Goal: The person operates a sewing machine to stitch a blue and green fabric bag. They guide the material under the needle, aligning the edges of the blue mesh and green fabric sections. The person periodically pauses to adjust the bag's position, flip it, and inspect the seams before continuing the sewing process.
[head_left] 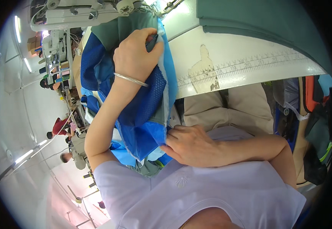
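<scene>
A blue fabric piece (147, 99) with mesh panels, grey-green parts and a light-blue edge hangs over the table's near edge, its far end under the sewing machine (93, 15). My left hand (137, 53), a silver bangle at its wrist, is closed on the upper part of the cloth. A dark fold or small dark object shows between its thumb and forefinger; I cannot tell which. Lower down, my right hand (190, 145) pinches the right edge of the same blue cloth near my lap. Its fingertips are partly hidden by the fabric.
A white table edge with a printed ruler (242, 66) runs to the right. Dark-green cloth (265, 23) lies stacked beyond it. Bags and cloth pieces (315, 133) crowd the right side. Other sewing machines and people (59, 128) are at the left.
</scene>
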Available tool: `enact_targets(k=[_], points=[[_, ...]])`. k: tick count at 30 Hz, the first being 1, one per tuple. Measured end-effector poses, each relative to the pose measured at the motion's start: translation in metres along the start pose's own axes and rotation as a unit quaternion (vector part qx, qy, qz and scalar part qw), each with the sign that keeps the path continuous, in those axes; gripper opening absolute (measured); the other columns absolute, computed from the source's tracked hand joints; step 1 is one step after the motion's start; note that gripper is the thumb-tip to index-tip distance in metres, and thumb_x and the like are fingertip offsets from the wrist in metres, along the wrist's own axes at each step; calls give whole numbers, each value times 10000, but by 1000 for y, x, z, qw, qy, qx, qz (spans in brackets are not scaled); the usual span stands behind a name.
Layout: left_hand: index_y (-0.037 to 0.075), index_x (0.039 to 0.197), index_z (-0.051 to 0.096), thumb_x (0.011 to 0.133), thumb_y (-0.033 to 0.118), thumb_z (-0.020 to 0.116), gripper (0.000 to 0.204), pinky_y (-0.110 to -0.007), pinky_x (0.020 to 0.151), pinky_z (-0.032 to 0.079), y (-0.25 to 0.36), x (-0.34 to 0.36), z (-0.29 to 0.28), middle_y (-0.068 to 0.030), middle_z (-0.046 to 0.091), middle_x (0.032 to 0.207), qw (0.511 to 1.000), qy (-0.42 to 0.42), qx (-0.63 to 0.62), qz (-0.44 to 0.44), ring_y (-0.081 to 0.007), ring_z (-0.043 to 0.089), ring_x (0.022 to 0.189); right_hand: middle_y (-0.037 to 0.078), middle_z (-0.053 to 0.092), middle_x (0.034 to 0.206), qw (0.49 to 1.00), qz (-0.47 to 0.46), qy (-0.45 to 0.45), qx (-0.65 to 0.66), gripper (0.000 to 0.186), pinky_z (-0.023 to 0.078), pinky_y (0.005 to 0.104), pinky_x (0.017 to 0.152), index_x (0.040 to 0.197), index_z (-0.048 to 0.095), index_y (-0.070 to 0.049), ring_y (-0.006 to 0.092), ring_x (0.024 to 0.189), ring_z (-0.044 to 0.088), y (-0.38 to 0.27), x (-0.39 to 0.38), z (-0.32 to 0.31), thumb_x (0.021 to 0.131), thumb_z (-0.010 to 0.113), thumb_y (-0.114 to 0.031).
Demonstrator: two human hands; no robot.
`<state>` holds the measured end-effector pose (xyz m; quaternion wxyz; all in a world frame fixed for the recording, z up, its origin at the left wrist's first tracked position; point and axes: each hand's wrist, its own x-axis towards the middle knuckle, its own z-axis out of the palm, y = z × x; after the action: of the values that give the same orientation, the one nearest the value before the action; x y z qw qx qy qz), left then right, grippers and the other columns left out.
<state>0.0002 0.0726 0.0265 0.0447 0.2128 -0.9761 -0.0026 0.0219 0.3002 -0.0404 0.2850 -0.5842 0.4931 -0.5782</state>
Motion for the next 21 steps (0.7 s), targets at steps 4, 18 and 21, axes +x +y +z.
enact_targets(k=[4, 18, 21], points=[[111, 1121, 710, 813, 140, 650, 315, -392, 657, 559, 12, -4, -2, -48, 681, 924, 977, 0, 200, 71, -268, 689, 728, 120, 640, 781, 1000, 13, -10, 9, 203, 532, 391, 616, 859, 631, -14, 284, 741, 661, 3, -4, -2, 899, 695, -203], [105, 1088, 706, 797, 79, 643, 298, -374, 620, 567, 9, -4, -4, -64, 654, 925, 979, 16, 172, 107, -280, 690, 741, 101, 619, 996, 867, -123, 72, -478, 208, 448, 401, 974, 920, 717, -14, 287, 1104, 559, 58, 69, -86, 772, 658, -147], [91, 1085, 702, 787, 67, 653, 304, -353, 600, 562, 16, -11, 9, -59, 652, 932, 978, 37, 180, 103, -260, 690, 722, 121, 636, 1072, 869, -114, 57, -478, 268, 433, 446, 1050, 985, 727, 5, 314, 1163, 553, 55, 63, -90, 772, 660, -143]])
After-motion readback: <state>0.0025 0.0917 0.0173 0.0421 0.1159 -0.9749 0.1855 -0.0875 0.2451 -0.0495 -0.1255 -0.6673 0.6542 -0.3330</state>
